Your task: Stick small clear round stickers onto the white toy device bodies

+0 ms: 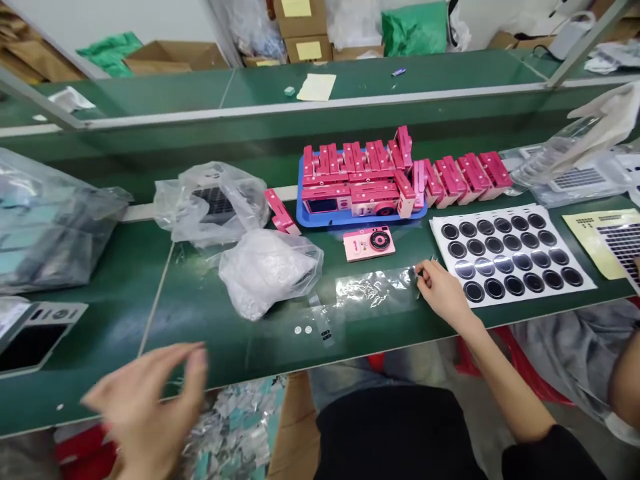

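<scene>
My right hand (443, 292) is closed in a pinch at the right end of a clear plastic film strip (373, 292) lying on the bench. A small dark bit shows at its fingertips, too small to name. My left hand (150, 403) is above the bench's front edge at lower left, smeared by motion, so its grip is unclear. Behind the film lies a pink toy-like camera (361, 245) with a black round lens. Small white round stickers (303, 330) and a clear piece with black marks (326, 335) lie left of my right hand.
A blue tray (320, 220) holds stacked pink cameras; more pink cameras (467, 179) line up to its right. A sheet of black discs (510, 257) lies at right. Plastic bags (270, 270) stand left of centre. A grey device (37, 337) lies far left. A co-worker's arm (625, 387) is at right.
</scene>
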A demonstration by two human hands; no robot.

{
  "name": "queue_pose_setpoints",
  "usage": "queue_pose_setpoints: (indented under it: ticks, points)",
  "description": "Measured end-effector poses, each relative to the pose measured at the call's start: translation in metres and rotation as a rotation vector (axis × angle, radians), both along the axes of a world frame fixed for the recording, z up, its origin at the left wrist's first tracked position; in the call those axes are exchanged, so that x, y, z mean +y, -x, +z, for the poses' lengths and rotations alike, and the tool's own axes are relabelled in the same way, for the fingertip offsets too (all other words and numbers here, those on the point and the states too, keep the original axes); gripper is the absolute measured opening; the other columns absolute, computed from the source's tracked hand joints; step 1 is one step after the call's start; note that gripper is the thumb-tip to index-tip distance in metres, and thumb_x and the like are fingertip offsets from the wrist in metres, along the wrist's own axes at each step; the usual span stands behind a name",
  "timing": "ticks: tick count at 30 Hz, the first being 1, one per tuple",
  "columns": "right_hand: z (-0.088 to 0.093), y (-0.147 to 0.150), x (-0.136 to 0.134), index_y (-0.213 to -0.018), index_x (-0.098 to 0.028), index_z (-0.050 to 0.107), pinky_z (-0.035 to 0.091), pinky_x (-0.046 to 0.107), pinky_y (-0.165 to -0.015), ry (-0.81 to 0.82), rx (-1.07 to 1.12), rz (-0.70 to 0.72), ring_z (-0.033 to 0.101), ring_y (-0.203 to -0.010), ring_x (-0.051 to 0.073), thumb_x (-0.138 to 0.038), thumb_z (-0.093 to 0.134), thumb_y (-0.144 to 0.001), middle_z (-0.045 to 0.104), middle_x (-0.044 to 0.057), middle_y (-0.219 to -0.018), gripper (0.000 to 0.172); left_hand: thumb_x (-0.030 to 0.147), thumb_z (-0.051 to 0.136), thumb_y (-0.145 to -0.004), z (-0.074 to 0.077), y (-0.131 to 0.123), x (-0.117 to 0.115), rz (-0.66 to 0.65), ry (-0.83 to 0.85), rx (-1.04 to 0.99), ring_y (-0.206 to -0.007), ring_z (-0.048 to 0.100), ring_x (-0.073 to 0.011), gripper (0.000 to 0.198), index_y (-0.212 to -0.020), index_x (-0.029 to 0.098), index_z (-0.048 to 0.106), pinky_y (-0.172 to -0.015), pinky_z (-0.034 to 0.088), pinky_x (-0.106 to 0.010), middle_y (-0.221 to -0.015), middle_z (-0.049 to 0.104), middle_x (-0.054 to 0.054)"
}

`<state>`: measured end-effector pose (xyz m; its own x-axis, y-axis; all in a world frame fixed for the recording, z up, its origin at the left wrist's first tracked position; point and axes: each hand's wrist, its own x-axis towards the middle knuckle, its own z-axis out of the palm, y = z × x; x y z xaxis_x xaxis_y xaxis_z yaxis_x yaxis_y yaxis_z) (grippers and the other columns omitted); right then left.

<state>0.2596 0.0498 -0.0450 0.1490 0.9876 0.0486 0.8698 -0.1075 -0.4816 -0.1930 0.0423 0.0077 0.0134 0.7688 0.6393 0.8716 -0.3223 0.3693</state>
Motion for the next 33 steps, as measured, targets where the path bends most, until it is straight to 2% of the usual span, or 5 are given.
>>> queue_pose_setpoints:
  ticks: [3, 10, 18, 22, 33]
  points:
    - [0.005, 0.002, -0.012, -0.087, -0.021, 0.057, 0.041, 0.024, -0.053, 0.005, 0.293, 0.001, 0.052, -0.061, 0.012, -0.013, 0.051, -0.080, 0.052, -0.001, -0.079, 0.012, 0.019, 0.067, -0.084, -0.027, -0.067, -0.009, -0.336, 0.177, 0.046, -0.074, 0.068, -0.0184, 0.007, -0.085, 0.024, 0.071, -0.086, 0.039, -0.037, -0.081, 0.076, 0.000]
    - [0.025, 0.079, -0.060, -0.093, -0.023, 0.056, 0.052, 0.018, -0.052, -0.097, 0.920, 0.137, 0.059, -0.072, 0.011, -0.015, 0.058, -0.088, 0.051, 0.001, -0.089, 0.010, 0.050, 0.065, -0.085, -0.035, -0.186, -0.001, -0.710, 1.314, -0.912, -0.057, 0.054, -0.0115, 0.040, -0.099, 0.014, 0.072, -0.059, 0.044, -0.025, -0.068, 0.066, -0.002]
    - [0.016, 0.080, -0.050, -0.131, -0.025, 0.056, 0.058, 0.026, -0.063, -0.270, 0.463, 0.388, 0.067, -0.077, 0.015, -0.006, 0.049, -0.092, 0.067, 0.005, -0.092, 0.044, 0.052, 0.074, -0.078, -0.034, -0.197, 0.020, -0.697, 1.462, -1.161, -0.048, 0.051, -0.0084, 0.040, -0.073, 0.013, 0.064, -0.054, 0.043, -0.022, -0.052, 0.057, 0.003]
    - [-0.001, 0.067, -0.031, -0.114, -0.024, 0.068, 0.058, 0.027, -0.063, -0.359, 0.250, 0.488, 0.071, -0.080, 0.018, -0.015, 0.055, -0.091, 0.073, 0.008, -0.095, 0.028, 0.055, 0.071, -0.079, -0.028, -0.199, 0.033, -0.840, 1.611, -1.026, -0.048, 0.055, -0.0093, 0.043, -0.070, 0.014, 0.061, -0.052, 0.046, -0.022, -0.057, 0.061, 0.001]
    - [-0.014, 0.074, -0.019, -0.087, -0.021, 0.058, 0.049, 0.020, -0.046, -0.271, 0.833, -0.184, 0.057, -0.045, 0.008, -0.021, 0.063, -0.091, 0.062, -0.005, -0.064, 0.006, 0.025, 0.056, -0.094, -0.059, -0.175, 0.076, -1.123, 0.504, -0.023, -0.115, 0.062, -0.0269, 0.021, -0.107, 0.017, 0.071, -0.096, 0.050, -0.044, -0.123, 0.068, -0.013]
